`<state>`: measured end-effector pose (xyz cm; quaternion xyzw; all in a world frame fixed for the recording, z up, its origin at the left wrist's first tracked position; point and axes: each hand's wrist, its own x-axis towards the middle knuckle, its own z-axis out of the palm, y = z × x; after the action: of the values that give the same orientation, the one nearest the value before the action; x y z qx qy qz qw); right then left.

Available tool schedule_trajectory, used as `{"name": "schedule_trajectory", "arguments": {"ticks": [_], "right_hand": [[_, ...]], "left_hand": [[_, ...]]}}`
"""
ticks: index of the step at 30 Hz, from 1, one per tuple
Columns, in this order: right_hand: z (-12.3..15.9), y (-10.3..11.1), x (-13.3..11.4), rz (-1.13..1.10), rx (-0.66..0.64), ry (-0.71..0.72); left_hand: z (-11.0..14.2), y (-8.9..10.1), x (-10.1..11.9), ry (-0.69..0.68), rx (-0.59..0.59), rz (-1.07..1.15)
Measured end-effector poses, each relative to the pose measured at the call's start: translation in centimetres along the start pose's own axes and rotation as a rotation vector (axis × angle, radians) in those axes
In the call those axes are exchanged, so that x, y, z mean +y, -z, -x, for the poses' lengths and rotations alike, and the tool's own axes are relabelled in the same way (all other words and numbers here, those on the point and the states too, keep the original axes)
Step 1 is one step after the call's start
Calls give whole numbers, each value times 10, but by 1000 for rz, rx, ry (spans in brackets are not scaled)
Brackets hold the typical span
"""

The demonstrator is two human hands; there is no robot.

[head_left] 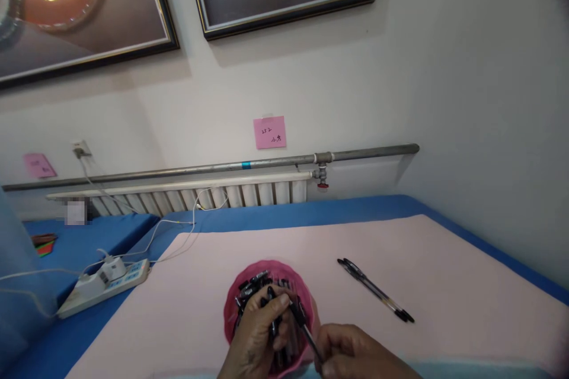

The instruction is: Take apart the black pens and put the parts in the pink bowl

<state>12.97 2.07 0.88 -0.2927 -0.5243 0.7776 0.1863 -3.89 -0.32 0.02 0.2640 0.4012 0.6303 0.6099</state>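
My left hand (255,328) is closed over the pink basket (231,275), its fingers around a small black piece that looks like a pen cap (273,323). Between the hands slants a pen (306,334) with a dark grip, its upper end beside my left thumb. My right hand (351,352) pinches the lower end of this pen at the basket's right side. Inside the basket lie several black caps (258,278) and clear pen parts, partly hidden by my left hand. Two capped black pens (373,289) lie side by side to the right.
Pale pink paper covers the blue table (284,213). On the left, a white power strip (128,281) holds plugged-in chargers with trailing cables. A white radiator (249,194) and a metal pipe (284,161) run along the wall behind, below a pink note (269,132).
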Motion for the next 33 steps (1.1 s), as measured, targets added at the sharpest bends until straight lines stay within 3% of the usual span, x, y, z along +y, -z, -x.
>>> {"name": "schedule_trajectory", "arguments": {"ticks": [4, 8, 13, 18, 25, 30, 33], "right_hand": [[1, -4, -2, -7, 65, 75], [1, -7, -1, -46, 0, 5], [-3, -4, 2, -46, 83, 27], [-2, -7, 0, -167, 43, -55], [-2, -6, -2, -226, 61, -40], [-5, -5, 1, -83, 28, -52], [-5, -4, 2, 121, 167, 24]], "left_hand": [[1, -1, 1, -32, 48, 11], [1, -2, 3, -49, 62, 4], [1, -2, 3, -71, 41, -55], [2, -4, 4, -54, 53, -72], [0, -1, 5, -53, 73, -63], [1, 0, 4, -47, 58, -106], [0, 5, 7, -64, 128, -101]]}}
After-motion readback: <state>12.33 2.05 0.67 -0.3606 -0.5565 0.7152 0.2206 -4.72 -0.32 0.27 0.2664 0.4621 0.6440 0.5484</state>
